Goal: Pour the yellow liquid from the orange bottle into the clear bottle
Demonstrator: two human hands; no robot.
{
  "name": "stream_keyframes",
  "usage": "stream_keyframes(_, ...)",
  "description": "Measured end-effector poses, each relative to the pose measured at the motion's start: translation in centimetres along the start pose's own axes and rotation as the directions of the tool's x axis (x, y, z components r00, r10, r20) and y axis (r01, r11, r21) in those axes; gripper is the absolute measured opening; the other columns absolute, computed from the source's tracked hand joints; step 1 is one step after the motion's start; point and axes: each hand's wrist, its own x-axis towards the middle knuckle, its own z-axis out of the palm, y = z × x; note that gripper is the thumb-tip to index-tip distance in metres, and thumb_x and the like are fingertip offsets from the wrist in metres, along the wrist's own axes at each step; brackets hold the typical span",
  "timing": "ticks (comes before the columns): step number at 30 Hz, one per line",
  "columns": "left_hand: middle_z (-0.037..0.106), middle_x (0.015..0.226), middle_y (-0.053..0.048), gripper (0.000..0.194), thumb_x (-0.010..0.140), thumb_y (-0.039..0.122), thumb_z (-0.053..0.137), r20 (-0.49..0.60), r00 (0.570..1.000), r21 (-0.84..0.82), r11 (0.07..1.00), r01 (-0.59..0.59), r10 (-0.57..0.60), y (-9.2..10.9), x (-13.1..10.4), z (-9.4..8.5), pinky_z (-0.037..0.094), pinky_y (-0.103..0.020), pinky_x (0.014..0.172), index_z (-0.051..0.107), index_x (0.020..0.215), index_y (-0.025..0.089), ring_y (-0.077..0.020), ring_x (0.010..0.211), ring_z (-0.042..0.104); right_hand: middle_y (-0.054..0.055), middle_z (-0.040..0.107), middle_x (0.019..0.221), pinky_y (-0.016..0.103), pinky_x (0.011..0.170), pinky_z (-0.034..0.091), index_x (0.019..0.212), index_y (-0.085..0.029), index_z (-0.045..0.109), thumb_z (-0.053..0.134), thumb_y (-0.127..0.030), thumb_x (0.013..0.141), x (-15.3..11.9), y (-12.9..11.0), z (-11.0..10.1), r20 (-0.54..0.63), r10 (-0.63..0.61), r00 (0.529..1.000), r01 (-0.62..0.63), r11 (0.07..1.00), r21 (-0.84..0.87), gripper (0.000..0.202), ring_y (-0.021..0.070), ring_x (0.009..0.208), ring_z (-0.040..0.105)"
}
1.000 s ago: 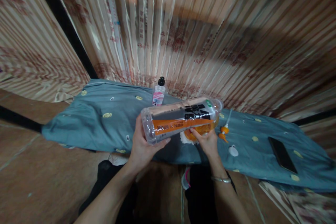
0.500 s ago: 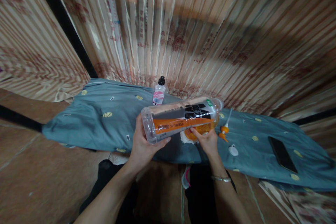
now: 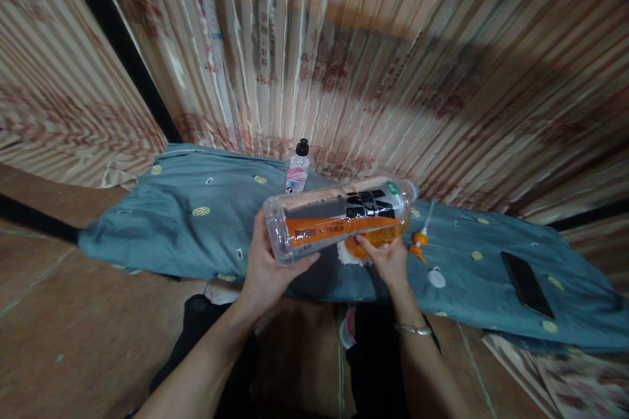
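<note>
A large clear plastic bottle (image 3: 339, 216) with an orange, grey and black label lies tilted on its side in the air, its neck toward the right. My left hand (image 3: 265, 262) grips it near the base, thumb on the lower side. Below the bottle's neck end, my right hand (image 3: 388, 262) is wrapped round an orange container (image 3: 376, 243), partly hidden by the bottle. A white patch (image 3: 348, 255) shows beside that container. The orange and white pump top (image 3: 419, 240) lies to the right, with a white round cap (image 3: 436, 277) near it.
A small bottle (image 3: 297, 170) with a black cap stands behind the large one. A black phone (image 3: 527, 285) lies at the right on the blue-green cloth (image 3: 196, 236). Striped curtains (image 3: 295, 46) hang behind, and black poles (image 3: 118, 39) cross at the left.
Both hands and the large bottle hold nearly the same pose. The view has shifted very slightly.
</note>
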Motion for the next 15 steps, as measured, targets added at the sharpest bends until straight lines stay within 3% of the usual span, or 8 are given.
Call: stream_keyframes(15, 0.071, 0.130, -0.014, 0.092, 0.051, 0.036, 0.100, 0.000, 1.000, -0.004, 1.000, -0.014, 0.014, -0.17, 0.05, -0.08, 0.060, -0.060, 0.108, 0.056, 0.130, 0.020, -0.0392, 0.123, 0.072, 0.018, 0.079, 0.107, 0.054, 0.094, 0.059, 0.107, -0.018, 0.067, 0.081, -0.074, 0.061, 0.01, -0.03, -0.06, 0.005, -0.008, 1.000, 0.008, 1.000, 0.001, 0.074, 0.0389, 0.100, 0.076)
